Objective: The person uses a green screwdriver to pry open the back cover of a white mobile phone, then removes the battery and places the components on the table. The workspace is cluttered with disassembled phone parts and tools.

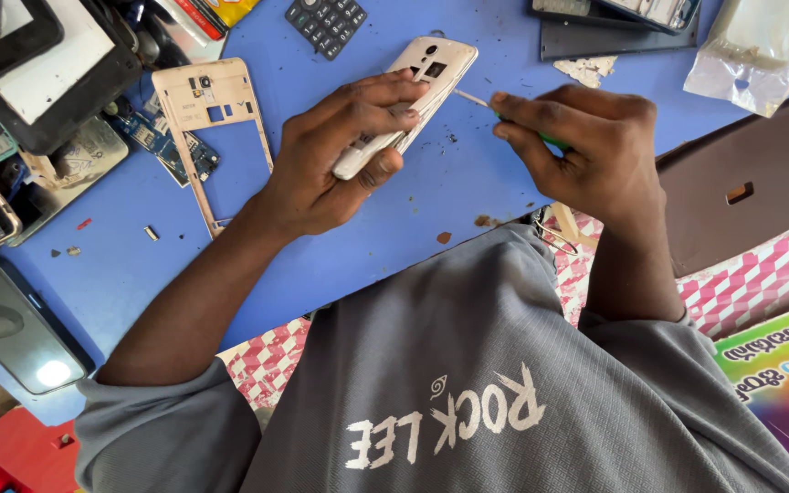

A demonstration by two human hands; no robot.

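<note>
Your left hand clamps one white phone above the blue table, your right hand pinches one thin tool against its edge, and one gold frame lies left of your grip.

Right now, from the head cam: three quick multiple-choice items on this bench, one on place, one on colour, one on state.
1. Where is the bare phone frame?
A. Left of the left hand
B. Under the right hand
C. On the shirt

2. What colour is the table?
A. Green
B. Blue
C. White

3. How is the phone held?
A. Lying flat on the table
B. Gripped in the left hand, off the table
C. Inside a bag

Key: 1 A, the frame lies flat beside the left wrist. 2 B, the surface is blue. 3 B, fingers wrap the phone while the right hand points a thin tool at it.
</note>
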